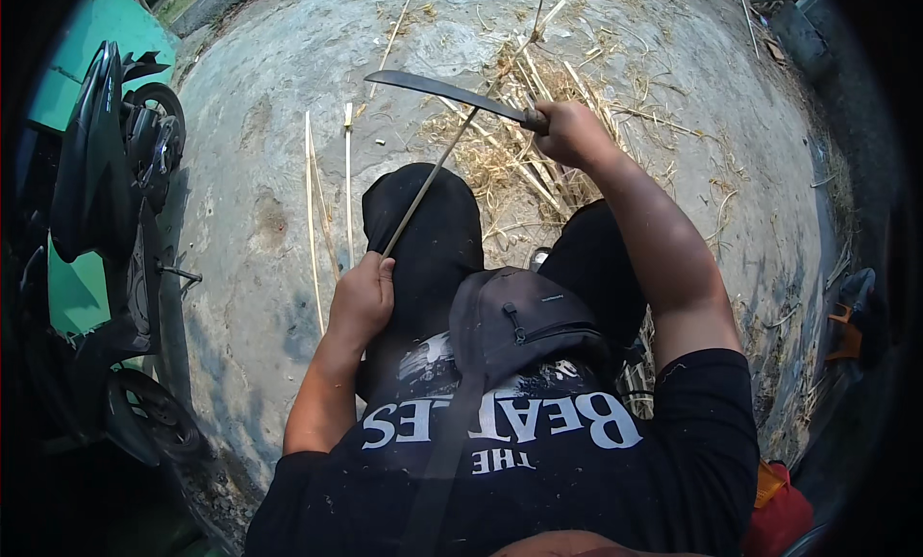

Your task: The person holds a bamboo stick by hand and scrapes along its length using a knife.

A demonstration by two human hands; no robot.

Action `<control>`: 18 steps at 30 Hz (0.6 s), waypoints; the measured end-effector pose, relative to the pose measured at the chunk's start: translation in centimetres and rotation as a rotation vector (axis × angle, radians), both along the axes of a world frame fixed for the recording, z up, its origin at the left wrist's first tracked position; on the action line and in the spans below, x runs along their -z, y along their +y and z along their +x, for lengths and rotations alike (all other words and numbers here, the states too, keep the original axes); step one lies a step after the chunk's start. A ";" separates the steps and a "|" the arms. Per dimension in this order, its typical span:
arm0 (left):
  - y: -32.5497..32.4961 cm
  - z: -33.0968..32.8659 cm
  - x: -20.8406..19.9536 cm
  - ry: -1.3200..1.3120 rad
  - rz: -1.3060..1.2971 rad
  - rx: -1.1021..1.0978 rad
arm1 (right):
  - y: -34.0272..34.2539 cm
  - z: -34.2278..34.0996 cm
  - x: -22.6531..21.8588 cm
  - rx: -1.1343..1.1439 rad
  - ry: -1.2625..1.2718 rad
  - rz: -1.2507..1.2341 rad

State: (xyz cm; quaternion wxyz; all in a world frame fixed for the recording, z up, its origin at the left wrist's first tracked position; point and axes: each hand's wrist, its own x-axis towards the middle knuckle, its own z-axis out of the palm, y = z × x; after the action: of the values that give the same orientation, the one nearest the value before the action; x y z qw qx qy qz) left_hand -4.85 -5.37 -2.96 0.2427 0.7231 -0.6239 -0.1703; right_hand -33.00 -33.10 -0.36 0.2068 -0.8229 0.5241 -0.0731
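Note:
My right hand [574, 134] is closed round the handle of a machete [433, 88], its dark blade pointing left. In my left hand [361, 302] is the lower end of a thin bamboo strip [423, 194], which slants up and to the right over my left knee. The strip's upper end meets the blade's lower edge, a little left of the handle. Under and beyond the machete lies a heap of split strips and curly shavings [538, 163] on the ground.
Several pale strips [348, 173] lie on the concrete ground [260, 163] left of my knee. A dark motorcycle [125, 221] stands along the left side. At the right edge is an orange object [846, 334], and a red bag-like thing [779, 514] lies at lower right.

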 end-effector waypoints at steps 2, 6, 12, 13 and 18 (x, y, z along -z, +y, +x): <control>-0.5 0.1 -0.4 -0.053 0.025 -0.013 | -2.2 -0.6 -0.7 0.119 0.059 0.049; -0.5 0.3 -0.3 -0.006 0.072 -0.006 | 0.5 1.1 -0.1 0.030 0.048 0.039; 0.1 1.1 -0.1 -0.023 0.050 0.019 | 0.6 1.8 0.4 -0.194 0.076 -0.096; -0.2 1.0 -0.2 -0.018 0.049 0.030 | -2.2 0.0 2.4 -0.027 -0.078 -0.097; -0.6 1.4 0.5 -0.020 0.092 -0.002 | -3.0 0.1 1.8 0.082 -0.056 -0.056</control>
State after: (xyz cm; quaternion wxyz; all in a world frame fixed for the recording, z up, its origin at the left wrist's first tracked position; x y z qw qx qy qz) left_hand -3.48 -5.98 -3.45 0.2030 0.7357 -0.6172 -0.1914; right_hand -32.86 -36.09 -2.12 0.1952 -0.8038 0.5492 -0.1191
